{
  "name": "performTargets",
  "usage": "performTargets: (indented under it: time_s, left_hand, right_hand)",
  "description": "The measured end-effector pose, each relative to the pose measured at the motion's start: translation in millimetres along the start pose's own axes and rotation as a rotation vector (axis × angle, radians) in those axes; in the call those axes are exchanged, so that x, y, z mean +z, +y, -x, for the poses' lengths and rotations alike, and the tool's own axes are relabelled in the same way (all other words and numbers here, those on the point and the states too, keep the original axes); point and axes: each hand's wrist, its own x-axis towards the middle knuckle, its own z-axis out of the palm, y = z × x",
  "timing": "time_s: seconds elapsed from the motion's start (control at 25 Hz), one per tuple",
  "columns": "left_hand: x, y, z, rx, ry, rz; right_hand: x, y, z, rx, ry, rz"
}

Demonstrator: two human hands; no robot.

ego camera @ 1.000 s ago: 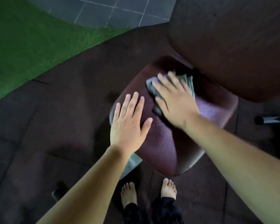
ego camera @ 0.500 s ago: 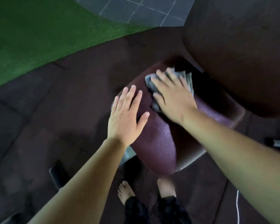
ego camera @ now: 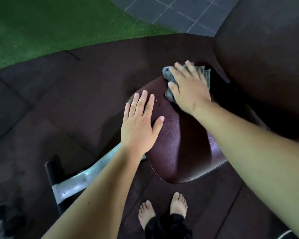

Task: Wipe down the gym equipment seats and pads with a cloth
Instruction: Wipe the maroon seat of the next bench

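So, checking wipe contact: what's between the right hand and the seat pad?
The grey cloth lies between them, flat under the right hand at the far end of the maroon seat pad, per the head view.

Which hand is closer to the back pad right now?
Right. The right hand presses the grey cloth at the seat's far end, just short of the back pad; the left hand lies flat on the seat's left edge, farther off.

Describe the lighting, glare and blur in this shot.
Head view: dim overall; a soft sheen on the maroon seat beside the right forearm; right hand and grey cloth slightly motion-blurred; wide-angle lens bends the green turf edge; bottom-left corner smeared.
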Motion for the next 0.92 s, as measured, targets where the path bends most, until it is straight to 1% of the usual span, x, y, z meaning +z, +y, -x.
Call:
performTargets:
  time_s: [0.08,0.16,0.2,0.28,0.36,0.44,0.52,0.6,0.68,0.76,0.8,0.84,0.92]
  left_hand:
    - [1,0,1,0.004,0.011,0.006]
    - [1,0,2,0.004,0.01,0.009]
    - [0,0,1,0.006,0.008,0.007]
    - [-2,1,0,0.004,0.003,0.001]
    - [-6,2,1,-0.007,-0.003,0.016]
    - [-9,-1,1,-0.058,-0.002,0.051]
    - [-11,-8,10,-0.134,0.024,0.083]
    - [-10,-17,25,-0.186,0.047,0.093]
    - [-8,-24,42,-0.225,0.043,0.111]
    - [-7,-26,54,-0.267,0.015,0.145]
    - [-6,-26,58,-0.275,0.004,0.157]
    - [-6,-26,61,-0.278,0.001,0.165]
    - [-6,-25,65,-0.268,0.004,0.18]
  right_hand:
    - [4,-1,51,-0.099,0.013,0.009]
    - [8,-2,100,-0.169,-0.018,-0.005]
    - [9,2,106,-0.185,-0.043,-0.009]
    - [4,6,74,-0.226,-0.052,-0.016]
    - [0,1,15,-0.23,-0.06,0.011]
    - [-5,-6,-25,-0.218,-0.089,0.012]
    - [0,-14,-11,-0.274,-0.071,0.027]
    - [5,-12,45,-0.429,-0.037,0.056]
    - [4,-1,92,-0.568,-0.065,0.019]
    - [3,4,73,-0.643,-0.103,0.006]
    - [2,-3,49,-0.635,-0.09,0.008]
    - [3,-15,20,-0.582,-0.079,0.019]
    - [4,-42,-22,-0.429,-0.092,0.011]
